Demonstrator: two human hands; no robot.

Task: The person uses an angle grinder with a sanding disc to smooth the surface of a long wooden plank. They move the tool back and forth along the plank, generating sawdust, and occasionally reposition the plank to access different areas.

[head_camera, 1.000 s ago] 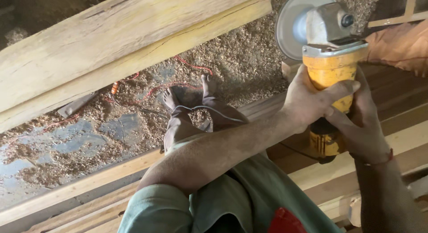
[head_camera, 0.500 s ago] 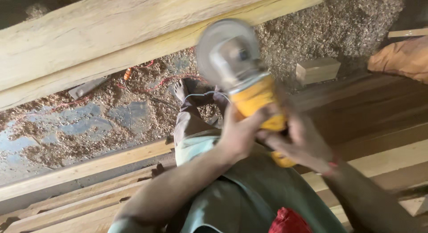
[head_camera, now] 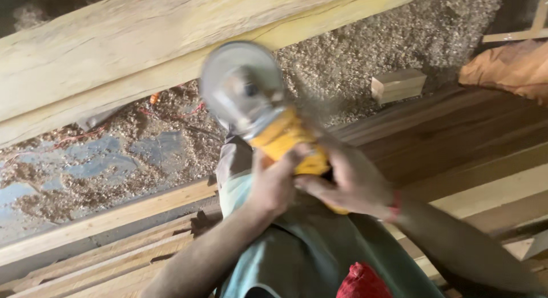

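Yellow grinder (head_camera: 285, 141): points up-left, away from us.
Our left hand (head_camera: 274, 184), right hand (head_camera: 351, 181): both wrapped round it.

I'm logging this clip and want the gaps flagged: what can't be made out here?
Head view only.
- Angle grinder: disc and guard smeared by motion blur; disc type unreadable.
- Grinder's yellow body: mostly covered by left hand and right hand; switch hidden.
- Feet: hidden behind the grinder.
- Large beam: ends cut off by the frame.

A wood block (head_camera: 398, 84) lies on sawdust (head_camera: 342, 64) near planks (head_camera: 485, 161).
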